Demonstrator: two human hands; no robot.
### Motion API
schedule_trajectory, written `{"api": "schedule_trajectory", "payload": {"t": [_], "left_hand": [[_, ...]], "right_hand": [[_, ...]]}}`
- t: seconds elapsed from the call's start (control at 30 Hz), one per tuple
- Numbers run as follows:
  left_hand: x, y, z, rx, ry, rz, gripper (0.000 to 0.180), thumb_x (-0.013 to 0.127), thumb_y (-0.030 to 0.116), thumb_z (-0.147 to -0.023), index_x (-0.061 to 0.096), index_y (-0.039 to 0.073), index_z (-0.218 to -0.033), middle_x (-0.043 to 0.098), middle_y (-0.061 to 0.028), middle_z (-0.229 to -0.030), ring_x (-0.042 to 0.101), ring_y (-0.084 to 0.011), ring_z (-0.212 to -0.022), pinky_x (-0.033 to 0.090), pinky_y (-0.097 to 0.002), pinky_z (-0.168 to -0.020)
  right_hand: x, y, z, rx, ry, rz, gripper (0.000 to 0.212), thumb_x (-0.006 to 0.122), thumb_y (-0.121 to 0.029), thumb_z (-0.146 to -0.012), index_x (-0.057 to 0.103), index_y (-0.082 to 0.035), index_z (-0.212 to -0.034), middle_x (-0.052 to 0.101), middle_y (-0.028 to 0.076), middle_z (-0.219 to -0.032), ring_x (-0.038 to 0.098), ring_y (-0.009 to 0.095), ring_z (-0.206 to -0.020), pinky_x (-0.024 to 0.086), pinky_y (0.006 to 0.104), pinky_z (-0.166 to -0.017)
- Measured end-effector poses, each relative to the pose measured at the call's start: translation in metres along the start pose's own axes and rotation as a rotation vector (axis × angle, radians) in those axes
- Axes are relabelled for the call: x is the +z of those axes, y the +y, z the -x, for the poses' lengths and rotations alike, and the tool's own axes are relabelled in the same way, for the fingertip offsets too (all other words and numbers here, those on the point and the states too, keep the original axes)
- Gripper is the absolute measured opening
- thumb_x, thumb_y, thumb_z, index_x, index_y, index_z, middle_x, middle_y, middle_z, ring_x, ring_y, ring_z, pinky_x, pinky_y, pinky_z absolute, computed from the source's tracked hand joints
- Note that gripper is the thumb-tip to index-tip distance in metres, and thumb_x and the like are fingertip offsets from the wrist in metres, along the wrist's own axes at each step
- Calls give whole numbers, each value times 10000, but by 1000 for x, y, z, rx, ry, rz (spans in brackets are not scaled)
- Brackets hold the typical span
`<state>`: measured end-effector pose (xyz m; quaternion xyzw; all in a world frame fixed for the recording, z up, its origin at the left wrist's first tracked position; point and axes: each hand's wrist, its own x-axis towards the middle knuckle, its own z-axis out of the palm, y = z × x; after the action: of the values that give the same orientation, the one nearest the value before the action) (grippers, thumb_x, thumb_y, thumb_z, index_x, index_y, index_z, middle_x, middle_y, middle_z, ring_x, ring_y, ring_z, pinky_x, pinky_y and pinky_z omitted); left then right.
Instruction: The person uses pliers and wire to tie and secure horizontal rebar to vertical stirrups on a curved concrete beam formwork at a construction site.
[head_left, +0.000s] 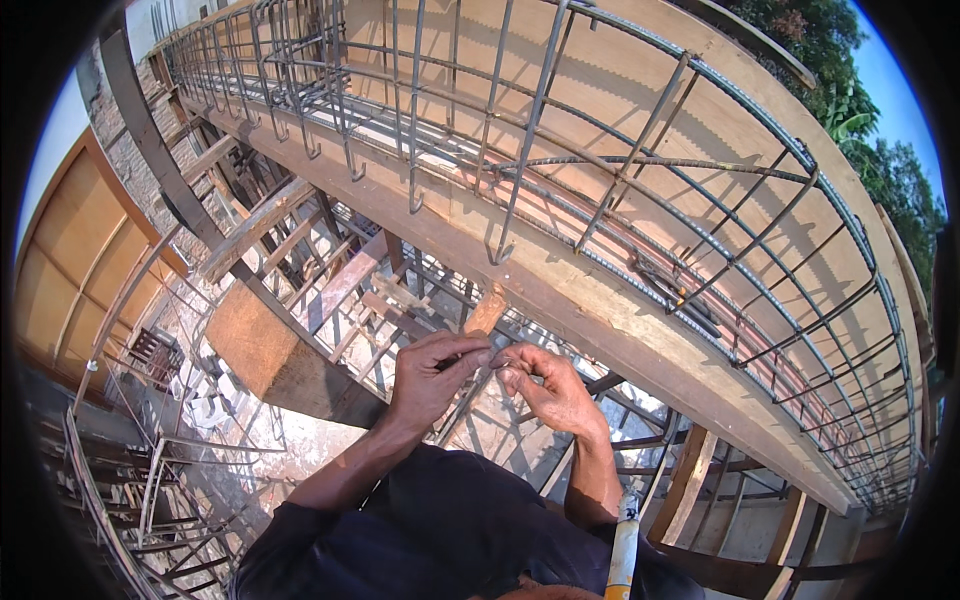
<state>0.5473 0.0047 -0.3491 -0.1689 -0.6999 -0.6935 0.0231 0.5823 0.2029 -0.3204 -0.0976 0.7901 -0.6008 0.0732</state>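
Note:
My left hand (432,378) and my right hand (548,388) meet fingertip to fingertip in front of my chest. Both are closed in a pinch. Whatever lies between the fingers, if anything, is too small to make out. Just beyond the fingertips shows a short rough piece of wood (487,308). Past it runs a long wooden beam (560,300), with a cage of steel reinforcing bars (640,165) above it. Several bent hook ends of the bars hang down over the beam's near side.
Plywood formwork (700,130) stands behind the bars. A thick timber block (262,345) lies left of my hands. Far below are poles, planks and rubble (210,395) on the ground. Timber props (690,470) stand at lower right. A white and yellow cigarette (622,550) juts in at the lower edge.

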Motion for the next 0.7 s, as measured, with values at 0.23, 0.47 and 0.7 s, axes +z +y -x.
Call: {"api": "schedule_trajectory", "payload": {"t": [0.23,0.47,0.7], "left_hand": [[-14,21,3,-372,-242,249,209,769,41,-870,751,-19,-1069,749,-79,-977,688,-116,-905,546,-261,-821],[-19,15,7,-428,-458,233,306,775,107,-891,723,1,-1174,744,-79,-1048,659,-85,-943,516,-225,-827],[-24,5,5,-400,-481,162,306,727,153,-941,709,36,-1223,743,-57,-1093,644,-81,-1009,500,-250,-907]], "right_hand": [[-35,18,21,114,-406,-423,375,614,-331,-1015,629,26,-1130,560,5,-801,504,88,-641,437,256,-591],[-53,45,17,144,-554,-434,518,633,-465,-984,662,22,-1162,421,-80,-683,347,40,-578,245,219,-523],[-57,59,21,293,-346,-567,738,639,-596,-921,666,102,-1158,375,-60,-642,293,52,-552,197,235,-509]]}}
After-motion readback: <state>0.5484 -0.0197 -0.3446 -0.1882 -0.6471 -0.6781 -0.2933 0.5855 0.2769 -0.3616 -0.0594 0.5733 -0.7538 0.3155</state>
